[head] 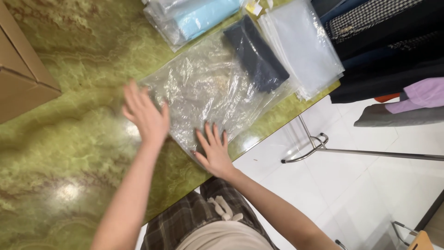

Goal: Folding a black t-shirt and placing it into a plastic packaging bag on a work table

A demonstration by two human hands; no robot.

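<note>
Crinkled clear plastic: the bag [212,90] is lying flat on the green marbled table [69,153], a dark folded garment [255,54] inside its far end. I'm pressing my right hand [213,149], fingers spread, on its near edge, seemingly pinning it, while my left hand [144,113] is hovering open-fingered, holding nothing.

A green marbled counter [69,153] fills the left and middle of the frame, glossy with light spots. At the far left edge sits a brown cardboard box [18,74]. At the top centre lies a clear packet with a light blue folded cloth [203,16] inside. Right of it, a stack of frosted plastic bags [305,46] reaches the counter's edge. In the upper right hang dark garments [388,41], with a lilac garment [423,92] below them. A chrome rack foot [314,148] stands on the white tiled floor [351,194] at lower right.
</note>
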